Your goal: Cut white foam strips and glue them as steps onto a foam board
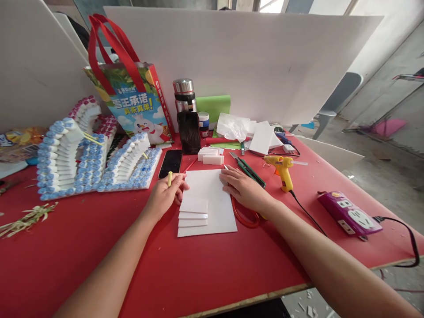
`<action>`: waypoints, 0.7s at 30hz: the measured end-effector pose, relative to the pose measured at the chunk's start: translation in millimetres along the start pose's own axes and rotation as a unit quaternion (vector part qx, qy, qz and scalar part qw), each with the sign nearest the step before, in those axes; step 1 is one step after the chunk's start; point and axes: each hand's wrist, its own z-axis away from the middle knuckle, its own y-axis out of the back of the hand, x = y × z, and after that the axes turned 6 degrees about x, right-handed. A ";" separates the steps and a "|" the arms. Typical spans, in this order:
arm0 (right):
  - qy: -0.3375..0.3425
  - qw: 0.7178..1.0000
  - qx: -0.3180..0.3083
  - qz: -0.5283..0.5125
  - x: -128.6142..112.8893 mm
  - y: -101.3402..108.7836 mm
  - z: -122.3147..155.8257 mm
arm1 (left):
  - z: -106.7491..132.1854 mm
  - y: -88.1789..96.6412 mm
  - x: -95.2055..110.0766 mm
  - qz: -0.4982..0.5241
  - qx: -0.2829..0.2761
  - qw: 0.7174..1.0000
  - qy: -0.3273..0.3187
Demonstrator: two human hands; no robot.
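Note:
A white foam board (220, 214) lies flat on the red table, with a small stepped stack of white pieces (194, 206) on its left part. My left hand (167, 194) is at the board's upper left edge, pinching a short pale yellow stick (170, 178) upright between thumb and fingers. Stretched out over the upper right edge of the board, my right hand (245, 187) lies flat. A thin white tip (226, 167) shows by its fingertips; what it belongs to is hidden. Red looped handles (247, 221) show partly under my right wrist.
A green utility knife (248, 170), a yellow glue gun (281, 170) and a purple power strip (351, 214) lie to the right. Behind are small white blocks (212, 159), phones (170, 163) and a thermos (184, 95). Blue-and-white foam structures (71, 163) and a bag (132, 106) stand left.

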 end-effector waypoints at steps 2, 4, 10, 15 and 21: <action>0.006 0.999 0.039 -0.004 -0.1 2.5 0.3 | -0.5 -0.7 -0.5 -0.003 0.002 1.000 -0.004; 0.009 0.998 0.063 -0.009 -2.1 8.1 1.1 | -0.8 -0.9 -1.4 -0.002 0.005 1.000 -0.009; 0.040 0.994 -0.092 0.030 -11.1 20.2 3.8 | 1.3 1.0 0.1 0.006 0.038 0.999 -0.024; 0.047 0.992 -0.111 0.041 -12.2 18.6 1.0 | 2.3 2.9 5.1 0.006 0.076 0.996 -0.051; 0.094 0.992 -0.073 0.028 -9.5 17.0 1.3 | 1.4 1.8 4.3 0.047 0.091 0.994 -0.043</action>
